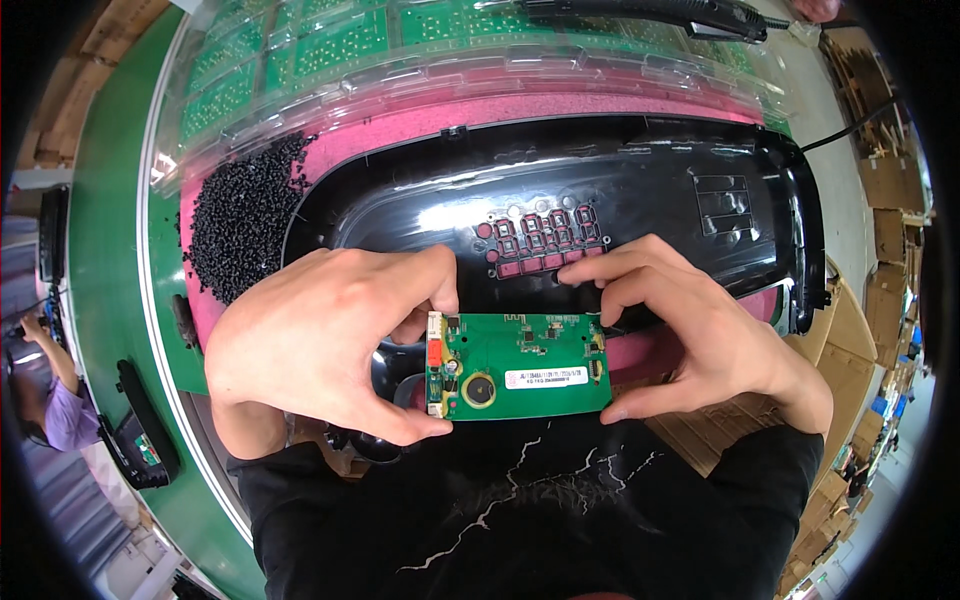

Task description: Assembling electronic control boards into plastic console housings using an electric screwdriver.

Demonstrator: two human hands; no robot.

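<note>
A green circuit board (530,345) is held level between my two hands, its component side up. My left hand (330,340) pinches the left end, beside a row of white and red connectors, with its thumb at the lower corner. At the right end my right hand (695,335) grips the board by thumb and fingers, its index finger reaching above the upper edge. On the board are a white label and a round buzzer-like part. Just beyond lies a large glossy black plastic housing (640,200), with digit-shaped cutouts (545,240) near my right fingertips.
A pile of small black screws (240,220) rests on the pink mat (400,130) at left. Clear plastic trays with green boards (330,40) stand at the back, a black tool (690,15) on top. Cardboard boxes (890,280) line the right. A person (65,390) sits at far left.
</note>
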